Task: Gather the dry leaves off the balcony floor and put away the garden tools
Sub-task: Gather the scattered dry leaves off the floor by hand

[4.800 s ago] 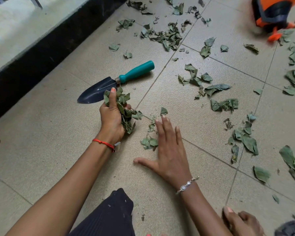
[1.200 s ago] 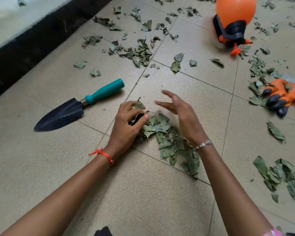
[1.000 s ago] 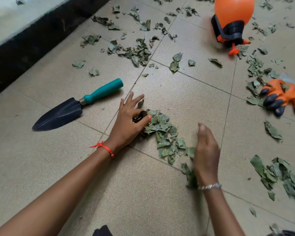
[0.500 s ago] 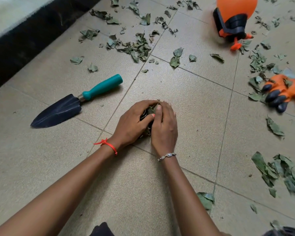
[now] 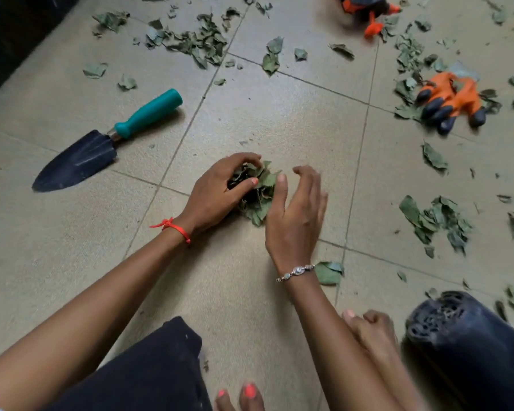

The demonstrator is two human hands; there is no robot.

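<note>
A bunched pile of dry green leaves (image 5: 257,197) lies on the tiled floor in the middle. My left hand (image 5: 217,192) grips the pile, fingers and thumb curled round it. Just right of the pile is my right hand (image 5: 297,215), with loosely spread fingers and its thumb touching the leaves. A trowel (image 5: 101,143) with a dark blade and teal handle lies to the left. An orange garden glove with black fingertips (image 5: 451,97) lies at the right among leaves. Loose leaves are scattered at the top (image 5: 196,43) and at the right (image 5: 436,221).
An orange and black sprayer (image 5: 365,10) shows partly at the top edge. A dark wall base (image 5: 6,40) runs along the upper left. My bare feet (image 5: 374,333) and dark clothing fill the bottom. One leaf (image 5: 328,272) lies by my right wrist.
My right hand swept the spread leaves into a pile against my left hand, pressed on it, and has now lifted off to the right. The view has tilted down.
</note>
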